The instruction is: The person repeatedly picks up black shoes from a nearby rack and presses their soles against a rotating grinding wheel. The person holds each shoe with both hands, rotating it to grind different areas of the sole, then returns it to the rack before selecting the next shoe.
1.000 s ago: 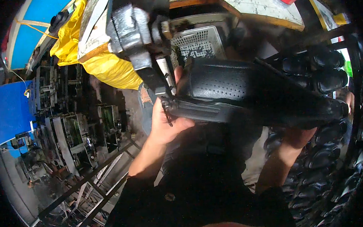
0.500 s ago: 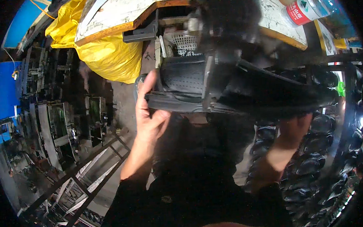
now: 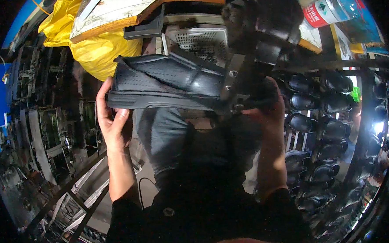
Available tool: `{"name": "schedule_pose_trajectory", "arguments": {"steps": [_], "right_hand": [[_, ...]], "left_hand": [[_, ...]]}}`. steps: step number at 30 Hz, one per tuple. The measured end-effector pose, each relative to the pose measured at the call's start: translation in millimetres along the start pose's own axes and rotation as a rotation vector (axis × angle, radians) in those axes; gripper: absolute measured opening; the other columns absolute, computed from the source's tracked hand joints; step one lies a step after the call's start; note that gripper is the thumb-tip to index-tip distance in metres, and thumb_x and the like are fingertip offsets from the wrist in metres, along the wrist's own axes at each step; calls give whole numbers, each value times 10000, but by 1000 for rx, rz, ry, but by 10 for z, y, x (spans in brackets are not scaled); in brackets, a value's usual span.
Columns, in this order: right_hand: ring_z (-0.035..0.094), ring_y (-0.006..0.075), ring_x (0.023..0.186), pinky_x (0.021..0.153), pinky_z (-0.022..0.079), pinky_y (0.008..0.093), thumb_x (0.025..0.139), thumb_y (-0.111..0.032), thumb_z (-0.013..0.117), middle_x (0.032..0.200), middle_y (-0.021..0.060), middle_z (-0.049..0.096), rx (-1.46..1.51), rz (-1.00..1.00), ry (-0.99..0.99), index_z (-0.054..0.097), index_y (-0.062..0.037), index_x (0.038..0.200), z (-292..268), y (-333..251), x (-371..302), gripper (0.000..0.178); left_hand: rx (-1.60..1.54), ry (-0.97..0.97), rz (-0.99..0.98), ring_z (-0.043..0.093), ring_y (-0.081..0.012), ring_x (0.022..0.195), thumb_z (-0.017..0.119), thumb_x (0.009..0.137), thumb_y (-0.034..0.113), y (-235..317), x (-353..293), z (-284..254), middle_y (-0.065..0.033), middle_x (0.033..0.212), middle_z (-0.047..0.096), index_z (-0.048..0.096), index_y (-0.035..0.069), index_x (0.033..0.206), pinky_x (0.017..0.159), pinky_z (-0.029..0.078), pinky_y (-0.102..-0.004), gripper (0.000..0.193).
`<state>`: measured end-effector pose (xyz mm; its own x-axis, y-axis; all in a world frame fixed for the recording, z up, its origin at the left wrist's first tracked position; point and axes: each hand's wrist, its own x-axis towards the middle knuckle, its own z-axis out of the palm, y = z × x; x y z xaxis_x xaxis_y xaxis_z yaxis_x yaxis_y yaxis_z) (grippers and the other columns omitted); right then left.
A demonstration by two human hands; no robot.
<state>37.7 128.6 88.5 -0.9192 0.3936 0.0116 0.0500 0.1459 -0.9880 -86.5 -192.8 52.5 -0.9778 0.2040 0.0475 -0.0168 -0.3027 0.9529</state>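
In the head view, a black shoe (image 3: 170, 78) is held in mid-air over the person's lap, below the front edge of the worktop (image 3: 153, 0) and clear of its orange-brown border. The left hand (image 3: 115, 128) is partly closed on the shoe's near-vertical left end, fingers reaching up behind it and thumb pressed low by the sole. The right hand (image 3: 274, 110) curves round the far end, half closed with its thumb underneath; shadow and the dark machine head (image 3: 264, 21) hide how firmly it grips.

A bolted metal bracket (image 3: 234, 77) crosses in front of that right end (whether it touches the leather, I cannot tell). A sound hold here would seem to be an even one: both ends carried at the same height, the sole line level, and the turning done by both wrists together so the upper does not twist. The right thumb and fingers look best placed well clear of the bracket's lower edge. The left thumb might stay on the sole, since pressure on the perforated side could crease it.

Behind the shoe, under the worktop's front edge, sits a white basket (image 3: 224, 40); room should be left so the upper doesn't scrape its rim.
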Motion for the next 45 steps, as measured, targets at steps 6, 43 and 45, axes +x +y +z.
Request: {"name": "schedule_pose_trajectory", "arguments": {"steps": [6,43,45], "right_hand": [[670,209,1056,923,527,335,689,-147,895,1139,97,696,20,-113,-113,581,-27,1212,237,-197,84,622],[604,282,1123,897,517,391,664,-208,889,1228,120,595,-190,-336,-65,533,-62,1289,126,217,-51,733],[581,259,1162,921,501,384,664,-190,888,1270,115,570,-126,-203,-58,499,-68,1330,141,425,-125,781]], "left_hand": [[496,25,595,353,-392,1418,657,893,160,69,46,216,-278,1462,422,462,-40,1336,1183,233,-494,524],[153,-528,-8,629,-173,1082,865,676,-6,162,136,1370,-85,1154,682,662,9,1158,961,472,-310,523],[178,-583,31,630,-178,1088,867,673,-6,205,177,1423,-91,1157,681,661,3,1150,958,481,-319,520]]}}
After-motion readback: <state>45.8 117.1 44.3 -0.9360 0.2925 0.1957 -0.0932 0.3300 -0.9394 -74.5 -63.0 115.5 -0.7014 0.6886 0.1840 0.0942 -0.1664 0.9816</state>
